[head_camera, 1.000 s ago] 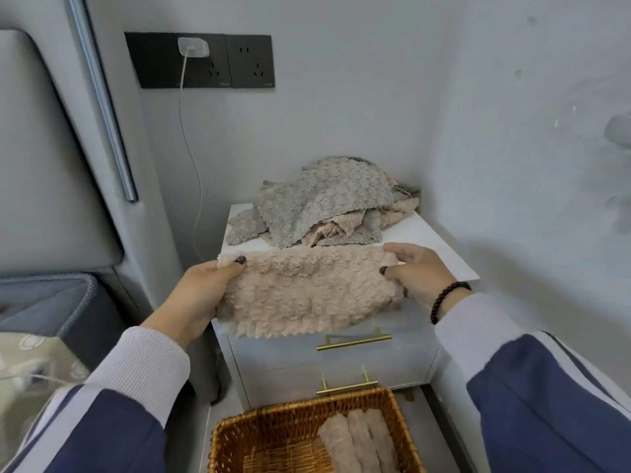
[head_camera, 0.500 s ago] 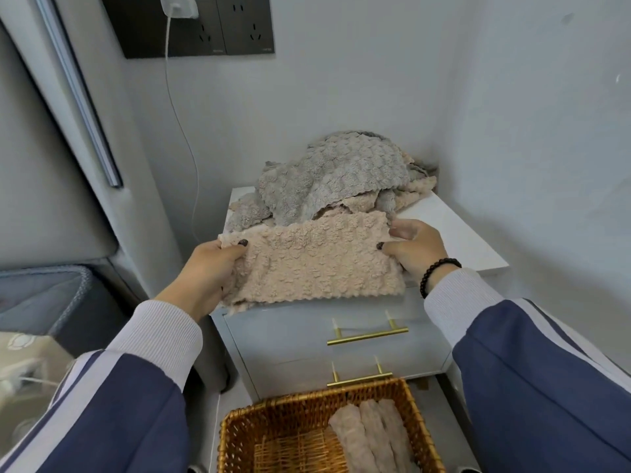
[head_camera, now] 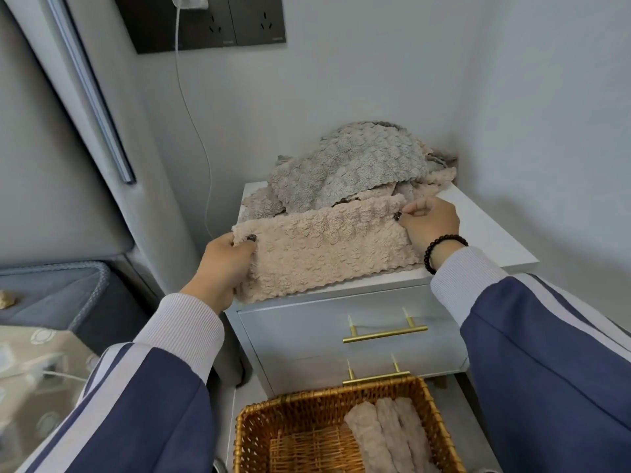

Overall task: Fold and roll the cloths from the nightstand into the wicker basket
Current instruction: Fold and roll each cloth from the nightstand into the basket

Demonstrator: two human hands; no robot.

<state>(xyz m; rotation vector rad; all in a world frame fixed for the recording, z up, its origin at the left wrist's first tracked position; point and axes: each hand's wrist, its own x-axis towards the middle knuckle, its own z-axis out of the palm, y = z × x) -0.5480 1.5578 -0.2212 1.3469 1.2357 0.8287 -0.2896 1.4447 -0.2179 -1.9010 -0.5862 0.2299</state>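
Note:
A beige bubbly cloth (head_camera: 324, 249) lies folded flat along the front of the white nightstand (head_camera: 485, 233). My left hand (head_camera: 223, 264) pinches its far left corner, thumb on top. My right hand (head_camera: 428, 220) pinches its far right corner. Behind it sits a heap of grey and beige cloths (head_camera: 355, 172). On the floor below stands the wicker basket (head_camera: 259, 425), with three rolled beige cloths (head_camera: 389, 435) lying side by side in its right half.
The nightstand has two drawers with gold handles (head_camera: 384, 334). A wall stands close on the right and behind. A white cable (head_camera: 191, 107) hangs from a black socket panel (head_camera: 211, 22). A padded headboard and bed (head_camera: 51, 295) are on the left.
The cloth went from hanging over the drawer front to lying on the nightstand top. Both hands moved away from me with it, still holding its corners. The camera tilted down.

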